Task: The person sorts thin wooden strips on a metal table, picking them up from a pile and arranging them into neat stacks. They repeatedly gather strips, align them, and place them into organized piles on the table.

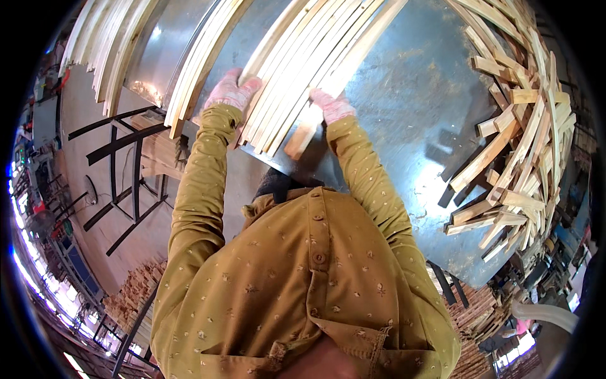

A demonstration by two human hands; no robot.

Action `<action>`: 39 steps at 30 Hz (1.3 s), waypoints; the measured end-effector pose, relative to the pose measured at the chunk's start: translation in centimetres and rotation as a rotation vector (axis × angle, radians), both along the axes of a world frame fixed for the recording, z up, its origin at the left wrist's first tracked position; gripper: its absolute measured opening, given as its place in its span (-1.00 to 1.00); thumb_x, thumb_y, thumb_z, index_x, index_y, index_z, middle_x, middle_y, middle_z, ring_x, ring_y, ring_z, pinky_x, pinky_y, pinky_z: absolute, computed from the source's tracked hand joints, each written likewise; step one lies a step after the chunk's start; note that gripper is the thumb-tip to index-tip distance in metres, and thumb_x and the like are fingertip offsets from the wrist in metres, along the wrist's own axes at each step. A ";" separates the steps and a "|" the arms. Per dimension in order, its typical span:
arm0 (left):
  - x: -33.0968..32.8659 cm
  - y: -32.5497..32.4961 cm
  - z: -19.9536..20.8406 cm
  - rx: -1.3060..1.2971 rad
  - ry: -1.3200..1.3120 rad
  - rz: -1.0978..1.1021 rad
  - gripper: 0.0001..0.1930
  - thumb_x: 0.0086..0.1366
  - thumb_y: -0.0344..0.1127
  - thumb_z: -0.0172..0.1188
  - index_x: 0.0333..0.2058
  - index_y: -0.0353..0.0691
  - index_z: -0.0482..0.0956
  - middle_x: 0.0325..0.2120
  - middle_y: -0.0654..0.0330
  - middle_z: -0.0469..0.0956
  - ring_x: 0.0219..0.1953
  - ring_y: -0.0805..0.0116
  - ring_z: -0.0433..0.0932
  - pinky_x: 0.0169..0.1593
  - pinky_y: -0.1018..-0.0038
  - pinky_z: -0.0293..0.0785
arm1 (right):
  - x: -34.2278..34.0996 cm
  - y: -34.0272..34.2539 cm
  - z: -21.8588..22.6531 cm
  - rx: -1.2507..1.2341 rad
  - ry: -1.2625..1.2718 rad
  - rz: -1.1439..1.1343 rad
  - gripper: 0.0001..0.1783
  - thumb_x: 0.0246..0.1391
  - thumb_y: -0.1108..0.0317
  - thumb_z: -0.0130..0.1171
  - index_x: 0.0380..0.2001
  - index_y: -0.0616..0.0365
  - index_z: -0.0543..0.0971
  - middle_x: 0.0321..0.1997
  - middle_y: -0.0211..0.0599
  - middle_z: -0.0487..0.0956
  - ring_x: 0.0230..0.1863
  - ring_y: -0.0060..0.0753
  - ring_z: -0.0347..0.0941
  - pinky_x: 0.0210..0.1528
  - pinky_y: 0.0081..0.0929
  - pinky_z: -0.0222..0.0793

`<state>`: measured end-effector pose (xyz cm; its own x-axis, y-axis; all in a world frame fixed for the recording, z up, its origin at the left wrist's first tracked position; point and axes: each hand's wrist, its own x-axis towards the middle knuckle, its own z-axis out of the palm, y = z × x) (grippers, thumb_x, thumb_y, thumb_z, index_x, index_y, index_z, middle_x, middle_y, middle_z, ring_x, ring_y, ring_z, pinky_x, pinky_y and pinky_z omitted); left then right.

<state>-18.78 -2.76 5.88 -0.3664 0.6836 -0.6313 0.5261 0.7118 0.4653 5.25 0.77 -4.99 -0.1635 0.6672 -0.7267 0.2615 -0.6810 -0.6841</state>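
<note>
Both my hands wear pinkish-white gloves, over a metal table [404, 107]. Long pale wooden strips [297, 76] lie side by side between them, their near ends by the table's front edge. My left hand [232, 92] is closed around the outer left strip [268, 43], thumb toward the row; its fingers partly cover that strip. On the other side, my right hand [332, 106] grips a thicker wooden strip [361, 54], set at a slight angle to the row. That strip's near end pokes out below the hand. Its underside and my right fingertips are hidden.
A tangled heap of wooden offcuts [521, 145] covers the table's right side. More strips [202, 63] lie left of my hand, and others [107, 50] farther left. A black metal frame [129, 167] stands at left. Stacked wood [136, 294] sits behind on the floor.
</note>
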 end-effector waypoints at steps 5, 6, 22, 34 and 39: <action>2.1 -3.0 -3.0 0.321 0.442 -0.372 -0.09 0.19 0.37 0.12 0.31 -0.19 0.22 0.14 -0.14 0.41 0.14 0.05 0.45 0.22 0.21 0.34 | -0.8 0.3 6.0 0.194 -0.230 -0.215 -0.04 0.17 -0.36 -0.08 0.34 0.25 0.22 -0.20 -0.06 0.61 -0.16 -0.13 0.52 0.02 -0.35 0.38; 3.9 -4.0 -2.1 0.525 0.467 -0.428 -0.08 0.19 0.36 0.13 0.31 -0.24 0.21 0.12 -0.14 0.43 0.13 0.05 0.46 0.22 0.21 0.33 | -0.5 0.6 7.9 0.167 -0.278 -0.245 -0.06 0.23 -0.35 -0.17 0.38 0.24 0.14 -0.14 0.01 0.60 -0.13 -0.05 0.52 0.05 -0.33 0.38; 10.3 3.1 7.0 0.459 -1.074 0.354 -0.53 0.09 -0.38 0.42 -0.03 -0.27 0.47 -0.45 0.19 0.60 -0.64 0.55 0.44 -0.65 0.65 0.31 | 39.9 8.1 22.2 1.019 -1.190 -0.399 -0.28 0.26 0.06 0.09 0.32 0.32 0.25 0.05 0.10 0.52 -0.01 -0.06 0.46 0.04 -0.25 0.38; -4.0 34.2 9.8 0.678 -0.188 0.458 -0.57 0.28 -0.07 0.23 0.01 -0.23 0.50 -0.39 0.10 0.58 -0.58 0.38 0.52 -0.50 0.45 0.48 | 44.7 8.6 21.5 0.715 -1.509 -0.165 -0.23 0.24 0.04 0.07 0.38 0.21 0.17 0.40 0.11 0.22 0.43 0.12 0.08 0.41 -0.12 0.00; 8.0 22.8 1.8 0.450 -0.648 -0.017 -0.41 0.29 -0.24 0.19 0.24 -0.35 0.26 -0.23 0.10 0.56 -0.35 0.45 0.53 -0.34 0.52 0.51 | 47.2 19.1 21.1 0.994 -1.574 0.096 -0.45 0.23 0.04 0.00 0.17 0.14 0.31 0.21 0.12 0.32 0.24 0.13 0.23 0.26 -0.11 0.13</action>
